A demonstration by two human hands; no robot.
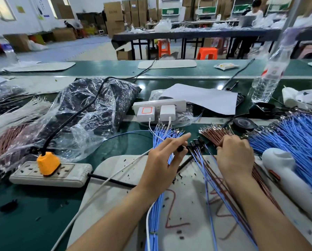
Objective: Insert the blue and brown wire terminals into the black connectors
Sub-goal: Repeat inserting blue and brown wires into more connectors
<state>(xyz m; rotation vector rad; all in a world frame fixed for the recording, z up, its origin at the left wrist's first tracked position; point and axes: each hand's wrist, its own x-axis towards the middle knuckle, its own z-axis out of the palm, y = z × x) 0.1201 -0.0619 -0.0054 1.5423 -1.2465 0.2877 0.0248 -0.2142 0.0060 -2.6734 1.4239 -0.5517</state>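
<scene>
A small cluster of black connectors [197,143] sits on the green table [115,147], just past the far edge of a white mat [115,180] and right between the person's two hands. Blue and brown leads [211,183] already run out of them and fan back across the mat towards the person.

The left hand [160,162] lies over a bundle of blue wires [158,137]. Its forefinger points straight out, while the thumb and another finger pinch one black connector [180,148] just beside the cluster. The right hand [235,156] has its fingers curled down into a bundle of brown wires [214,133], gripping them near their metal ends. Its fingertips are hidden behind the knuckles.

To the right of that hand lie a white handheld tool [285,171] and a much bigger heap of blue wire [300,136]. A black roll of tape [243,123] sits behind the brown wires.

Straight ahead there's a white power strip [180,103] with two white chargers [156,112] plugged in, and a sheet of paper [204,98] beside it. On the left a grey power strip [73,175] holds an orange plug [48,163], next to a clear plastic bag [90,105] of dark parts. A water bottle [268,78] stands tilted at the far right.
</scene>
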